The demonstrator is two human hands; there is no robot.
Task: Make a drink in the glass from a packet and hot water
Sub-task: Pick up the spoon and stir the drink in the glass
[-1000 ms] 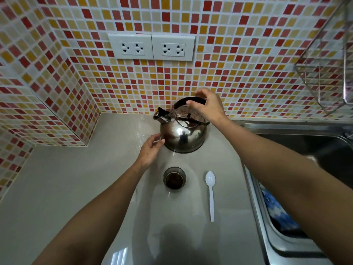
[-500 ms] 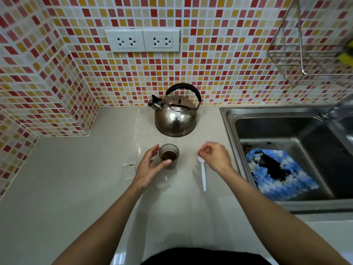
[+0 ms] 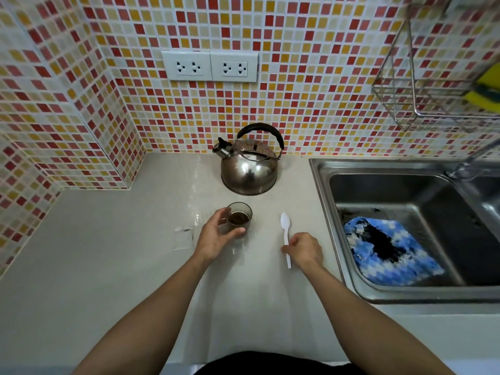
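A small smoky glass (image 3: 239, 215) with brown powder in its bottom stands on the pale counter (image 3: 108, 266), just in front of a steel kettle (image 3: 249, 171) with a black handle. My left hand (image 3: 215, 238) curls around the glass from the left, thumb on the near side and fingers on the far side. A white plastic spoon (image 3: 285, 226) lies to the right of the glass, bowl pointing away. My right hand (image 3: 304, 250) pinches its handle against the counter. An empty clear packet (image 3: 184, 236) lies flat, left of my left hand.
A steel sink (image 3: 324, 201) borders the counter on the right, with a blue-and-white cloth (image 3: 359, 255) stained black inside. A wire rack (image 3: 422, 104) holding a yellow-green sponge (image 3: 484, 90) hangs above it. Two wall sockets (image 3: 211, 66) sit above the kettle. Tiled walls close the back and left.
My right hand left the kettle handle and came down onto the spoon handle. My left hand moved from the kettle's side to close around the glass. The view pulled back.
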